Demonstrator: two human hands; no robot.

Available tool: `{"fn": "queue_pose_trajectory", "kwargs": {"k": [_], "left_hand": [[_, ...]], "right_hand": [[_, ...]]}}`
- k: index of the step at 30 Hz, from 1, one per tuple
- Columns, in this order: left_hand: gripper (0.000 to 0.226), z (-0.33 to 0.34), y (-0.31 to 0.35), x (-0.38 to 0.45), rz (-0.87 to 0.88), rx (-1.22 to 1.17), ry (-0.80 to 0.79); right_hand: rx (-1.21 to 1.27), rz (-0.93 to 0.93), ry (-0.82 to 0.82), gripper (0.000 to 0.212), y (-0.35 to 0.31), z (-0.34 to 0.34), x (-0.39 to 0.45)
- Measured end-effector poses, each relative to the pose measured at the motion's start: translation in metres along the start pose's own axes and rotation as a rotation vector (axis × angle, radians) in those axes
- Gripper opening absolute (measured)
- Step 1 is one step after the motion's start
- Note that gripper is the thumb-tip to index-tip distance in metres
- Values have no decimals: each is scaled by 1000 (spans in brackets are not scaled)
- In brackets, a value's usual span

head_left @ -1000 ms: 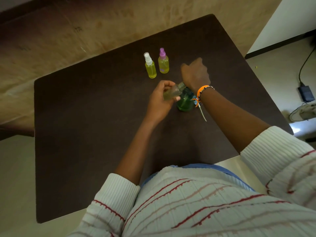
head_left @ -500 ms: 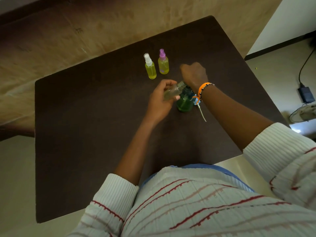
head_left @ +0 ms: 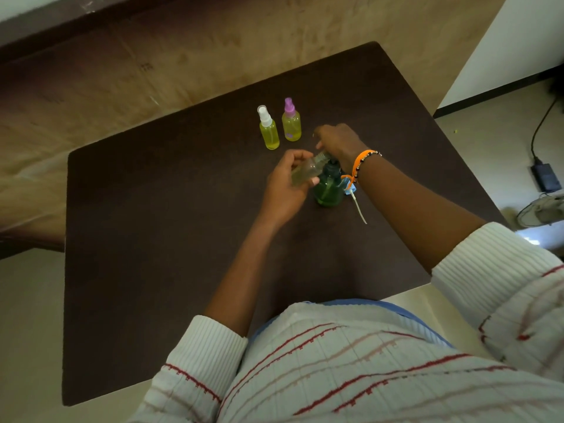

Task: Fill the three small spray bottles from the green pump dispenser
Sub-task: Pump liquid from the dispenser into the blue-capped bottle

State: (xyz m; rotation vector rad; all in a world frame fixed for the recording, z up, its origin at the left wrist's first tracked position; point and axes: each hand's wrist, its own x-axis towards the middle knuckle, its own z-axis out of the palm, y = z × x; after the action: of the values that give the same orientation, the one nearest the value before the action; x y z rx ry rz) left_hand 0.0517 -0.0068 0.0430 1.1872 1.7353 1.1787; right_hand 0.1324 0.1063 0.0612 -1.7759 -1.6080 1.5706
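Since the earlier frames the right hand (head_left: 338, 141) is sitting slightly differently over the pump, its knuckles shifted a little, while the left hand (head_left: 285, 186) is keeping the third bottle (head_left: 306, 171) tilted at the same angle against the spout; that reads as one more stroke of the pump being worked, so filling is probably continuing rather than finishing. That left hand is wrapping its curled fingers and thumb around the clear, uncapped spray bottle, whose open neck is pointing up toward the dispenser's dark head. Over the head, the right hand is pressing down with bent fingers; whether they are closing around the nozzle or only pushing on it I cannot tell, since the back of the hand is hiding them. Below both hands the green pump dispenser (head_left: 328, 190) is standing upright on the dark brown table (head_left: 152, 239). Beside its base a blue sprayer cap with a white dip tube (head_left: 355, 199) is lying, apparently waiting to go back on. Farther back, the white-capped bottle (head_left: 268, 129) and the purple-capped bottle (head_left: 291, 122) are standing side by side, both showing yellow-green liquid and both closed, so two of three look done. A small purple mark is showing on the purple-capped one, too blurred to read; no other writing is legible
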Motion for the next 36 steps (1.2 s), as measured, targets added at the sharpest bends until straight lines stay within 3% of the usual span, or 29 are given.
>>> {"fn": "queue_pose_trajectory", "kwargs": {"k": [8,13,17,23,28,33,36], "left_hand": [[37,5,-5,0,-5,3,-9],[36,1,-1,-1,19,11,-27],[36,1,-3,-2,33,10,-32],[35,3,-3,-1,30,23,-44],[38,-1,3,1,14,16,-36],[37,-4,4,2,-11,6,-29],[38,-1,5,2,-10,8,-32]], "right_hand": [[-85,-72,228,24,6,2,3],[-42,-42,84,44,3,1,3],[-54,-46,19,49,3,2,3],[-52,-78,207,34,8,1,3],[-52,-55,71,44,2,-1,4],[-46,-40,10,21,1,-1,5],[8,-40,51,25,5,1,7]]}}
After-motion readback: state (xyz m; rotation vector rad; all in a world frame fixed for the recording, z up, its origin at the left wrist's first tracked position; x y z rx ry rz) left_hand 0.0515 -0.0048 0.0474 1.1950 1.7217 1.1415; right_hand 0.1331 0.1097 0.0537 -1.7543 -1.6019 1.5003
